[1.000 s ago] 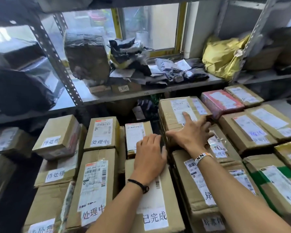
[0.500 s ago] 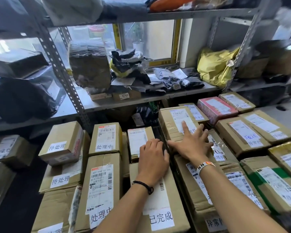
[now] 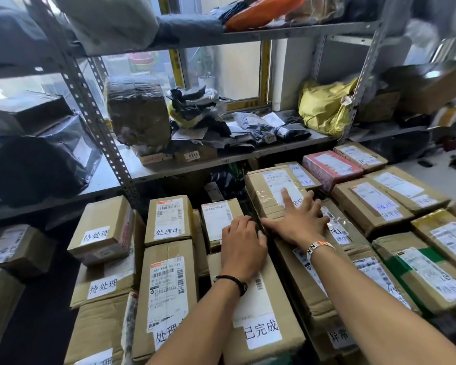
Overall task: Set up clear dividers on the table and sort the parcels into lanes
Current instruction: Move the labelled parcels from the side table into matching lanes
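Note:
Brown cardboard parcels with white labels lie in rows running away from me. My left hand (image 3: 241, 248) lies palm down on the far end of a long parcel (image 3: 263, 306) in the middle row, fingers together at its far edge. Just to its right, my right hand (image 3: 298, 222) rests with fingers spread on a taped parcel (image 3: 263, 196), its index finger on the label. A narrow dark gap separates the two rows between my hands. A thin clear sheet edge (image 3: 129, 322) stands between two left rows. Neither hand grips anything.
Metal racking (image 3: 95, 111) rises behind the parcels, its shelves loaded with black bags, a wrapped brown bundle (image 3: 138, 111) and a yellow bag (image 3: 324, 106). A pink parcel (image 3: 329, 167) and more boxes fill the right side. Dark floor lies at the lower left.
The view has tilted upward, bringing the upper shelf into sight. Both hands stay on the same two parcels with hardly any movement.

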`<state>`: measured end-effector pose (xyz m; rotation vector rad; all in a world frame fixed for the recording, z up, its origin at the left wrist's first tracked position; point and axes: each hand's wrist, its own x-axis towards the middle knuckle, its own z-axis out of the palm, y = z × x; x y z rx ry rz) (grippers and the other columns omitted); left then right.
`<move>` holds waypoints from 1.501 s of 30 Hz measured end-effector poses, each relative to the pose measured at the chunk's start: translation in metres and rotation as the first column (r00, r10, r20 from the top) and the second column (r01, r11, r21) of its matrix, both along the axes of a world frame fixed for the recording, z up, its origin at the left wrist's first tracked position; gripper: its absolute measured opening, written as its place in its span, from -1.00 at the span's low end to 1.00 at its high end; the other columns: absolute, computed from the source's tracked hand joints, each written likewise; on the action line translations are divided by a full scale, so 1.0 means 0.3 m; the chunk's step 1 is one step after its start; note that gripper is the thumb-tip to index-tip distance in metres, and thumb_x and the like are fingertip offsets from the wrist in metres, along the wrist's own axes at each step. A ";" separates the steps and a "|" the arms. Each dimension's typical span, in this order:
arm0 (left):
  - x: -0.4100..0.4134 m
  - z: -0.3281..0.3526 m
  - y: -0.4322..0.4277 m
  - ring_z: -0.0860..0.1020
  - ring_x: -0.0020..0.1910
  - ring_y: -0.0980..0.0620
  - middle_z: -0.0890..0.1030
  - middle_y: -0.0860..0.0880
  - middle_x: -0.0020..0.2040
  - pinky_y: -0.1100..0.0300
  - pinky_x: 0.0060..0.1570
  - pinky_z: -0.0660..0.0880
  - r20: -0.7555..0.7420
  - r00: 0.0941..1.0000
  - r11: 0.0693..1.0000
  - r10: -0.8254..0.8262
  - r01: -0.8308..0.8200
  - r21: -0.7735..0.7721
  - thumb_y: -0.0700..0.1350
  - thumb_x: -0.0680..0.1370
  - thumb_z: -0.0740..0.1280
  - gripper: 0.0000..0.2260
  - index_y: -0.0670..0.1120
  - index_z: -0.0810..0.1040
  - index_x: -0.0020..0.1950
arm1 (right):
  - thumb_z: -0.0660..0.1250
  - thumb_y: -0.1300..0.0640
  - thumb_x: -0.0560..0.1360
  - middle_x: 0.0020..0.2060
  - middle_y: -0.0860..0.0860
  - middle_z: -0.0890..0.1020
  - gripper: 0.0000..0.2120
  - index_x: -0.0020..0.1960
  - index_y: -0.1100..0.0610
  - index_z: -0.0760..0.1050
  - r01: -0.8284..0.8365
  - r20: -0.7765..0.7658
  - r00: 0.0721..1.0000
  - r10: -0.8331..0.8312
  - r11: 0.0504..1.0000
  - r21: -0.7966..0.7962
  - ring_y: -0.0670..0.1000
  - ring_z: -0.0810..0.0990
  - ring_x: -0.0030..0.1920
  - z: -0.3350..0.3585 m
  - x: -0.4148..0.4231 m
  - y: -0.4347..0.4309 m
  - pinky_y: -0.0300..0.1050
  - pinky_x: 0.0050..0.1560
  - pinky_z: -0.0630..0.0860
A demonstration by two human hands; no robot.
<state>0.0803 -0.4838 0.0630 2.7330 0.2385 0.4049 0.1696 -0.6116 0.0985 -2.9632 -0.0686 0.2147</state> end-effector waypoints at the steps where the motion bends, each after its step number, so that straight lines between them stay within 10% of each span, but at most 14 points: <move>1: -0.001 -0.003 -0.001 0.37 0.46 0.04 0.51 0.03 0.43 0.05 0.40 0.27 -0.003 1.000 1.000 -0.001 0.001 0.003 0.03 0.66 0.18 -0.65 -0.05 0.59 0.35 | 0.14 -0.69 0.31 0.65 0.30 -0.21 0.11 0.66 -0.27 -0.26 0.000 -0.009 1.000 0.000 1.000 0.000 0.37 -0.16 0.64 0.000 -0.002 -0.003 0.48 0.50 0.06; 28: -0.022 -0.015 -0.008 0.42 0.41 0.01 0.54 0.00 0.39 0.02 0.38 0.31 0.003 1.000 0.999 0.002 -0.002 -0.036 0.03 0.66 0.19 -0.67 -0.06 0.59 0.32 | 0.14 -0.67 0.35 0.64 0.31 -0.17 0.08 0.67 -0.24 -0.23 -0.022 0.019 1.000 0.022 1.000 -0.003 0.40 -0.08 0.61 -0.032 -0.019 -0.021 0.48 0.48 0.09; 36: -0.015 0.022 -0.006 0.30 0.54 -0.04 0.33 -0.03 0.60 -0.03 0.46 0.24 0.058 0.998 0.998 -0.008 0.011 -0.055 0.05 0.67 0.20 -0.62 0.01 0.47 0.47 | 0.03 -0.71 0.36 0.65 0.30 -0.24 0.07 0.68 -0.22 -0.22 -0.028 0.017 1.000 0.027 0.998 0.061 0.33 -0.32 0.64 -0.009 -0.020 -0.018 0.49 0.53 -0.14; 45: -0.141 0.171 0.247 0.36 0.53 -0.08 0.42 -0.07 0.56 -0.07 0.46 0.27 0.261 0.960 0.994 0.098 -0.080 -0.078 0.04 0.66 0.25 -0.58 -0.07 0.49 0.49 | 0.17 -0.22 0.65 0.66 0.16 0.09 -0.42 0.61 -0.05 0.30 -0.272 0.482 0.865 0.142 0.939 0.211 0.16 -0.02 0.66 0.143 -0.190 0.299 0.31 0.53 0.05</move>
